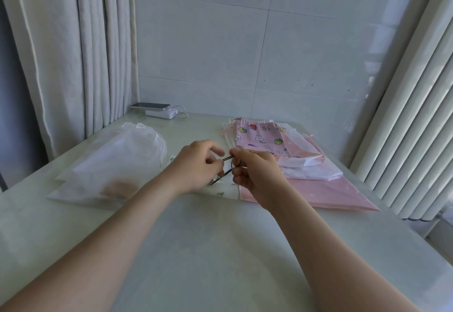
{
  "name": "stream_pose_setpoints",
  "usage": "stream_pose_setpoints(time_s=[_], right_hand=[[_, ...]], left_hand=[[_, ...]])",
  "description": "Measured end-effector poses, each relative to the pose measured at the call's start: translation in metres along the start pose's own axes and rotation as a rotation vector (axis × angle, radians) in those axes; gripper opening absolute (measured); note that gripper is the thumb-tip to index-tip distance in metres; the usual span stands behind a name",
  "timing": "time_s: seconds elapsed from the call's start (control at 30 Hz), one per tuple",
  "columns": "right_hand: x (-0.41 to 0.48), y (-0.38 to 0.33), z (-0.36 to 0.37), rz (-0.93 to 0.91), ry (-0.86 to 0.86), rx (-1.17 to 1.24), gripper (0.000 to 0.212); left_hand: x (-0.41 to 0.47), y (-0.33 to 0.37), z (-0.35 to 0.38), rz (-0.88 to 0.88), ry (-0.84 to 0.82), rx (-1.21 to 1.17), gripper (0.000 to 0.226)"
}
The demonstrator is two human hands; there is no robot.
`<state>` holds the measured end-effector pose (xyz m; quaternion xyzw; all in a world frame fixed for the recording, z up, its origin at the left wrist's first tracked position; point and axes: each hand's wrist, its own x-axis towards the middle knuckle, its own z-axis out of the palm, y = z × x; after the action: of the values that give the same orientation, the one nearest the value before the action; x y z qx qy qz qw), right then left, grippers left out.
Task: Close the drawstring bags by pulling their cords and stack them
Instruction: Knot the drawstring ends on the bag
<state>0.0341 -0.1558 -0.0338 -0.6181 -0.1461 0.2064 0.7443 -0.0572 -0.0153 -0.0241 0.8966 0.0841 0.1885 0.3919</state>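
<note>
The white printed bag, marked with small green figures, lay flat on the pale table at mid-depth, mostly covered by both hands; only its near edge showed, so its long axis could not be determined. The left hand was positioned over the bag's left portion with fingers curled, pinching the dark cord. The right hand was positioned over the bag's right portion, thumb and fingers closed on the same cord at its far end. The cord ran as a taut diagonal between the two hands, its long axis going from near-left to far-right, with a small loop showing just beside the right fingers. To the left of the printed bag lay a pile of translucent white bags, their corded mouths pointing toward the far wall. To the right of the printed bag lay a pile of pink and white bags; the cartoon-print pink bag on top had its gathered mouth at the far end, and the large plain pink bag beneath extended toward the near-right. Beyond the printed bag, at far left, a phone rested on a white power bank.
</note>
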Motion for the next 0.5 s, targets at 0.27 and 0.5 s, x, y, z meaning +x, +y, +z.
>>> stream_pose_setpoints(time_s=[0.27, 0.5], right_hand=[[-0.0041, -0.0032, -0.0018, -0.025, 0.135, -0.137, 0.022], [-0.0079, -0.0067, 0.0014, -0.266, 0.239, -0.103, 0.019]], left_hand=[[0.0023, -0.0048, -0.0032, -0.15, 0.177, -0.124, 0.015], [0.0016, -0.0041, -0.0024, -0.164, 0.119, -0.097, 0.015]])
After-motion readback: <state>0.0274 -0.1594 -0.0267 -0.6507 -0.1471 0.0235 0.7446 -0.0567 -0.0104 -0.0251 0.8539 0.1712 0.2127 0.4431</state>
